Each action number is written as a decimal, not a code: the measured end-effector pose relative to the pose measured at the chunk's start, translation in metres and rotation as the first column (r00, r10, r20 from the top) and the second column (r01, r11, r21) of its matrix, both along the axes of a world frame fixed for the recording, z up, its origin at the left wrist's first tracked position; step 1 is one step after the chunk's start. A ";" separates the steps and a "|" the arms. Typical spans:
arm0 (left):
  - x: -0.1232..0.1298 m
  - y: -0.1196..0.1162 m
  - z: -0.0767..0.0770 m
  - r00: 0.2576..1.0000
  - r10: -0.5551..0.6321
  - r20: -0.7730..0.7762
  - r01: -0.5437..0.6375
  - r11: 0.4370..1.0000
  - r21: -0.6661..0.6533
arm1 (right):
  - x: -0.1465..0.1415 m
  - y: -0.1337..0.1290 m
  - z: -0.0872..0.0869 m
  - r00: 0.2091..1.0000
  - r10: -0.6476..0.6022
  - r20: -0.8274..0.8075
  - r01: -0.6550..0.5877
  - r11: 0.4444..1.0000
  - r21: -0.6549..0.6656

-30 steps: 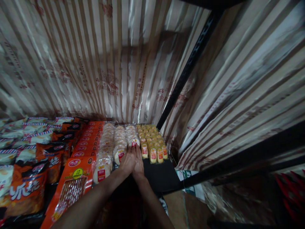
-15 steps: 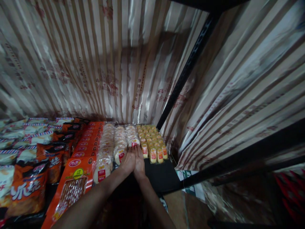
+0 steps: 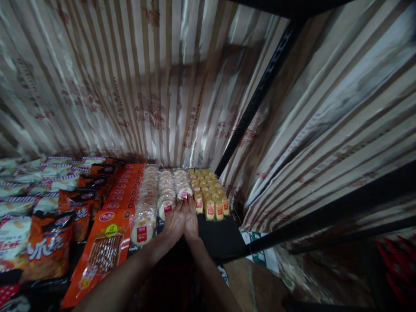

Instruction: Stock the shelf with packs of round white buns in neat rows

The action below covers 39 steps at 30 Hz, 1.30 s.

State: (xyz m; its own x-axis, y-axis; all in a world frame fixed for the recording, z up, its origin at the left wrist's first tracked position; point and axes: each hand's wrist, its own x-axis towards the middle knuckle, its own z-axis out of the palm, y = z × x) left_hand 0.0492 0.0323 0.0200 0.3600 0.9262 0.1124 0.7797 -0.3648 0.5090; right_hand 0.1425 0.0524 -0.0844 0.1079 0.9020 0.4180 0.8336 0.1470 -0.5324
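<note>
Side by side, my left hand [image 3: 175, 222] and my right hand [image 3: 191, 220] reach over the black shelf with fingers stretched forward and close together. Their fingertips meet the lower front of a clear-wrapped round pastry [image 3: 184, 192] with a red label, the front one of a short row. I cannot tell whether they press it or only touch it. Left of my hands, a neighbouring row ends in a similar round pastry [image 3: 166, 209]. To the right stand rows of small yellow packaged cakes [image 3: 210, 209] with orange-red labels.
Orange snack packs [image 3: 107, 242] and puffy orange-black bags [image 3: 50, 247] stand at left, with white bags [image 3: 14, 234] beyond. A black shelf post [image 3: 253, 108] slants up at right before the striped sheeting [image 3: 169, 86]. A dark bar [image 3: 325, 216] crosses the lower right.
The view has shifted slightly, so the shelf goods appear a little farther right and higher. My hands stay at the front of the same pastry row, with little other movement.
</note>
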 end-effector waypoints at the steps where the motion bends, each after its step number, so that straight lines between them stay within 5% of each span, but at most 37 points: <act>1: -0.003 -0.002 0.000 0.999 -0.009 -0.040 0.009 1.000 -0.005 | 0.000 0.000 -0.001 1.000 0.003 -0.004 -0.003 1.000 0.013; 8: -0.016 -0.029 -0.002 0.990 0.082 -0.113 -0.083 0.997 -0.003 | -0.002 -0.003 0.006 0.999 0.004 -0.033 -0.002 0.998 0.069; 17: -0.032 -0.051 -0.004 0.980 0.178 -0.086 -0.184 0.981 -0.068 | -0.013 -0.019 0.038 0.998 0.052 -0.031 -0.048 0.992 0.115; 23: -0.039 -0.057 -0.006 0.968 0.244 -0.057 -0.249 0.964 -0.097 | -0.028 -0.031 0.055 1.000 -0.003 -0.029 0.003 1.000 0.012; 39: -0.044 -0.059 -0.012 0.970 0.234 -0.072 -0.240 0.966 -0.101 | -0.036 -0.029 0.058 0.965 -0.116 -0.234 0.099 0.992 -0.079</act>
